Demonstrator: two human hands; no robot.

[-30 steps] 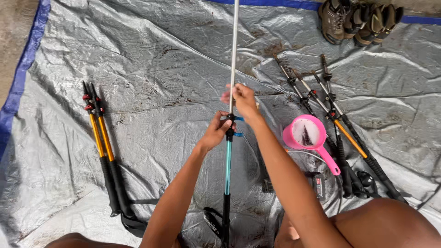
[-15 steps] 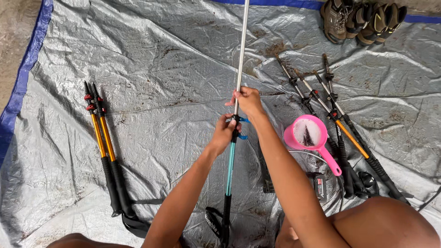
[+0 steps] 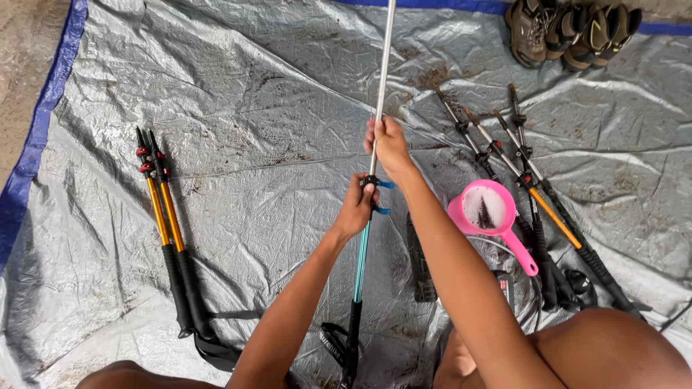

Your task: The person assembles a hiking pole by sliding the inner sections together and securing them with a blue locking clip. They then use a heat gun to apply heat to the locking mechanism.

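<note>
I hold a trekking pole [image 3: 380, 79] upright-slanted in front of me, with a silver upper shaft, a teal lower section and a black grip near my legs. My right hand [image 3: 389, 144] is closed around the silver shaft. Just below it, my left hand [image 3: 358, 205] grips the pole at its blue clamp lock [image 3: 383, 185]. A wrist strap [image 3: 333, 344] hangs by the black grip at the bottom.
A grey tarp [image 3: 252, 94] with a blue edge covers the ground. Two yellow-and-black poles [image 3: 167, 223] lie at left. Several more poles [image 3: 530, 180] and a pink scoop [image 3: 491, 212] lie at right. Muddy boots [image 3: 569, 29] sit at the top right corner.
My right hand has slid a little further up the silver shaft, away from the left hand at the clamp. The pole leans slightly more to the right.
</note>
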